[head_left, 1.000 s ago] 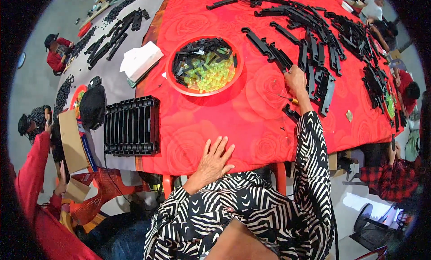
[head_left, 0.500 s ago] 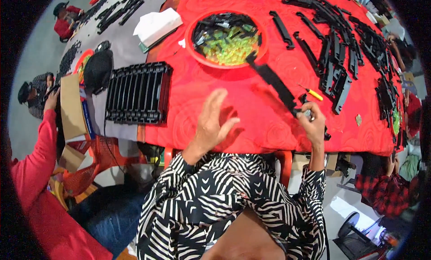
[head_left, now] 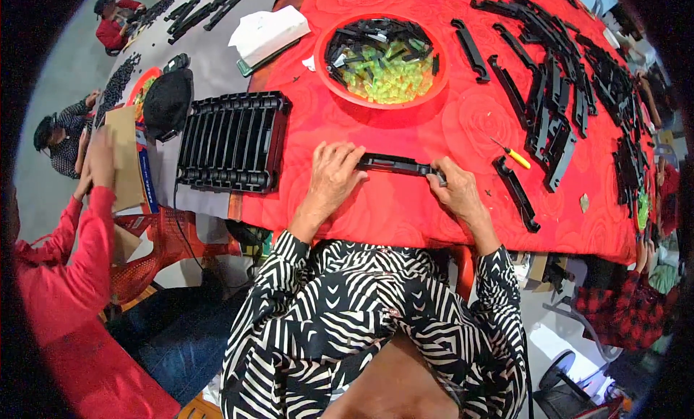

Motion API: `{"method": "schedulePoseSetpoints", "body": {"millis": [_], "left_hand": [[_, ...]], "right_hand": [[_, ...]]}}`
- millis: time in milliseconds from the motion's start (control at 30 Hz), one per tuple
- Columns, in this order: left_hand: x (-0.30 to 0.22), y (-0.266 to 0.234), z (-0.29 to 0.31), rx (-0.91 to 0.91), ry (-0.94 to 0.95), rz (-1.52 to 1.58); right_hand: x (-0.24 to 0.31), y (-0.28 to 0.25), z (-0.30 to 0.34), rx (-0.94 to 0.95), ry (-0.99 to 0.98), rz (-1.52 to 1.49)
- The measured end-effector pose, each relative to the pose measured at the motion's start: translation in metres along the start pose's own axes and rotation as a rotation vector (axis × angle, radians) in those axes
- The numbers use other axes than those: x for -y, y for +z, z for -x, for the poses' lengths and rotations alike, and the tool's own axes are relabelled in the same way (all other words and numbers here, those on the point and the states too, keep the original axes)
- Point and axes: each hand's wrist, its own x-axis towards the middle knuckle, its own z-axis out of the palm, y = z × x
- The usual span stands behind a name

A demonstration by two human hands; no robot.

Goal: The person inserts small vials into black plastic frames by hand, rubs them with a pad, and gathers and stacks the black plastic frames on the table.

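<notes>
On the near side of a round red plastic basin (head_left: 321, 61) filled with black and yellow-green pieces, a long, narrow black plastic strip (head_left: 397, 163) runs crosswise between the person's two hands, its long axis nearly left to right and its right end dipping slightly toward the body. The left hand (head_left: 334, 180) has its fingers and thumb gripping the left end; the right hand (head_left: 460, 193) pinches the right end, where a greyish bit by the thumb is too small to make out. Neither hand is nearer, since both touch the strip. Whether it rests on the red rose-patterned tablecloth (head_left: 405, 220) or is held just above cannot be told. To the basin's right and nearer the body lie a yellow-handled screwdriver (head_left: 518, 158) and a loose black strip (head_left: 516, 196); to its left and nearer sits a ribbed black plastic stack (head_left: 231, 143); farther right of it spreads a heap of similar black strips (head_left: 553, 108).
</notes>
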Motion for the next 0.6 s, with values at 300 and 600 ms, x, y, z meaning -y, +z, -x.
{"method": "schedulePoseSetpoints", "body": {"millis": [300,600], "left_hand": [[-0.004,0.016,0.003,-0.114,-0.109,0.148],[-0.008,0.012,0.002,-0.109,-0.106,0.128]], "right_hand": [[0.008,-0.03,-0.031,-0.251,0.045,-0.069],[0.009,-0.019,-0.142,-0.183,-0.095,0.131]]}}
